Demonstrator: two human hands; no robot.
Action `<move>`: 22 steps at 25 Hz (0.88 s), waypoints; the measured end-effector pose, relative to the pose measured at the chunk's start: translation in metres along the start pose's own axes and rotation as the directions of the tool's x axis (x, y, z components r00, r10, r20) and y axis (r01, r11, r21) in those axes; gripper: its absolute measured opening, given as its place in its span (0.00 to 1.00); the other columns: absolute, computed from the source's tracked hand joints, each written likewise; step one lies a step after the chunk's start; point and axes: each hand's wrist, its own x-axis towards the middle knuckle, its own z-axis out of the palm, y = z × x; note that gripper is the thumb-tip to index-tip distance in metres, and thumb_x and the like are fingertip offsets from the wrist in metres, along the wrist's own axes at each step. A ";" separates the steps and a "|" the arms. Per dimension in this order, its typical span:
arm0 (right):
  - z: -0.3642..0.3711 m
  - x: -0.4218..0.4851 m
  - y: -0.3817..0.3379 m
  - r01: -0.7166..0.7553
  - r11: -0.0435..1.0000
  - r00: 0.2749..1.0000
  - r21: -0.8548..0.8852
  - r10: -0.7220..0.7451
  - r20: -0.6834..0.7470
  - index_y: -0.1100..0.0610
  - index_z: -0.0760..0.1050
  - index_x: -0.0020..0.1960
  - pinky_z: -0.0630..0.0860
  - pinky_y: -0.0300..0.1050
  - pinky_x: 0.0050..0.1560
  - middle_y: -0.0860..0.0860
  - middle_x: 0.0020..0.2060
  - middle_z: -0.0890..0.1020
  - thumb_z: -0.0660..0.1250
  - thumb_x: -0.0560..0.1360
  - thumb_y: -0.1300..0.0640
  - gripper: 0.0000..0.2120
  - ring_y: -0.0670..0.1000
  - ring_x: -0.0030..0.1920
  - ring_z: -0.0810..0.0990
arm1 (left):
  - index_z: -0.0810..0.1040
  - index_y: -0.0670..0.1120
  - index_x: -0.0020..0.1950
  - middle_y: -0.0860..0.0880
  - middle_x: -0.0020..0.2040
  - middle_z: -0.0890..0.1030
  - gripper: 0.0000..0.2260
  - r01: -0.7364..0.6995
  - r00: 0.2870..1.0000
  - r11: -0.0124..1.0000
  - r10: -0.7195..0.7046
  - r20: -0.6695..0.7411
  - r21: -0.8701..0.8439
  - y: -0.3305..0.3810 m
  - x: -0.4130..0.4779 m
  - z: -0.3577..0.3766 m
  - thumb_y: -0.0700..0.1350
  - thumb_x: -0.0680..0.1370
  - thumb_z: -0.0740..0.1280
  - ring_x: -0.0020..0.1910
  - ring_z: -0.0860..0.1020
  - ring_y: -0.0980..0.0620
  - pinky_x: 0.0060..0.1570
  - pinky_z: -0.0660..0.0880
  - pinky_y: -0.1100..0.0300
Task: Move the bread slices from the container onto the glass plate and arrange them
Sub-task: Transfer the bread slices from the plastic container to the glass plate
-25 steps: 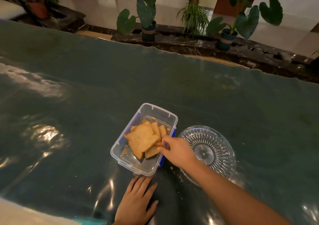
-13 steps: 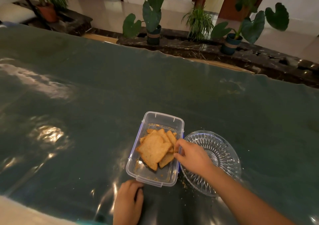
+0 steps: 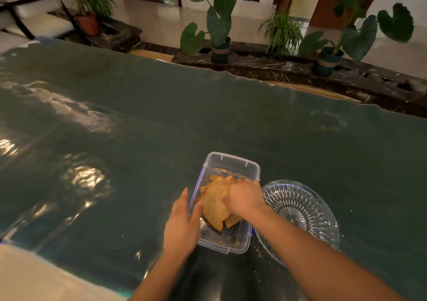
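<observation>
A clear plastic container (image 3: 233,165) with blue clips sits on the dark green table and holds several toasted bread slices (image 3: 215,205) in a loose pile. My right hand (image 3: 245,198) reaches inside it, fingers curled over the top slices. My left hand (image 3: 182,224) rests against the container's left wall and near corner, with the thumb on the rim. The cut-glass plate (image 3: 298,210) lies just right of the container, touching it, with nothing on it. My right forearm crosses the plate's near edge.
Crumbs lie on the table between the container and the plate. The glossy green cover (image 3: 208,120) stretches far and left. Potted plants (image 3: 219,23) stand on a dark stone ledge beyond the far edge. A pale strip runs along the near-left edge.
My right hand moved from the container's right rim into the container and onto the slices. My left hand slid up from flat on the table to hold the container's left side.
</observation>
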 end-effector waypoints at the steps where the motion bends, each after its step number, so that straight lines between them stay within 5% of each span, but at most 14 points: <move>1: 0.000 0.003 -0.004 -0.026 1.000 0.999 0.000 0.026 0.022 0.61 0.72 0.61 0.70 0.54 0.57 0.58 0.55 0.80 0.64 0.74 0.47 0.23 0.60 0.57 0.77 | 0.59 0.52 0.77 0.50 0.72 0.70 0.27 -0.030 0.999 0.999 0.029 0.033 0.036 0.003 0.003 0.003 0.57 0.80 0.58 0.67 0.73 0.48 0.61 0.71 0.50; 5: 0.001 0.009 -0.015 -0.163 0.985 0.980 0.056 0.155 0.126 0.62 0.66 0.68 0.72 0.53 0.59 0.60 0.59 0.78 0.68 0.72 0.49 0.29 0.61 0.60 0.76 | 0.54 0.53 0.78 0.52 0.70 0.67 0.27 -0.147 0.988 0.976 0.136 0.075 0.159 -0.002 0.000 0.014 0.56 0.80 0.58 0.67 0.70 0.50 0.60 0.74 0.51; 10: 0.008 0.007 -0.018 -0.241 0.943 0.967 0.230 0.252 -0.019 0.60 0.68 0.64 0.72 0.52 0.60 0.59 0.60 0.75 0.73 0.67 0.52 0.29 0.59 0.60 0.75 | 0.49 0.52 0.79 0.52 0.74 0.61 0.31 -0.227 0.974 0.929 0.219 0.058 0.293 -0.012 -0.004 0.022 0.60 0.79 0.55 0.68 0.67 0.52 0.57 0.77 0.51; 15: 0.005 0.006 -0.020 -0.323 0.781 0.946 0.534 0.292 0.144 0.56 0.75 0.52 0.77 0.46 0.47 0.55 0.52 0.79 0.78 0.62 0.52 0.22 0.56 0.50 0.80 | 0.47 0.52 0.78 0.52 0.75 0.60 0.33 -0.231 0.973 0.904 0.226 0.057 0.359 -0.013 -0.004 0.023 0.65 0.77 0.49 0.69 0.65 0.51 0.56 0.77 0.51; 19: -0.006 -0.003 -0.008 -0.307 0.650 0.943 0.695 0.304 0.133 0.50 0.70 0.41 0.70 0.42 0.35 0.47 0.37 0.77 0.74 0.61 0.58 0.15 0.53 0.43 0.79 | 0.46 0.51 0.78 0.52 0.75 0.59 0.35 -0.249 0.968 0.887 0.237 0.080 0.388 -0.015 -0.004 0.022 0.66 0.76 0.49 0.69 0.65 0.50 0.56 0.77 0.51; 22: -0.027 -0.021 0.012 -0.251 0.455 0.924 0.854 0.375 0.071 0.48 0.74 0.49 0.79 0.48 0.42 0.44 0.42 0.80 0.71 0.61 0.60 0.18 0.51 0.44 0.81 | 0.47 0.49 0.78 0.51 0.75 0.60 0.35 -0.261 0.964 0.863 0.255 0.073 0.433 -0.016 -0.004 0.023 0.66 0.77 0.51 0.68 0.66 0.50 0.54 0.78 0.51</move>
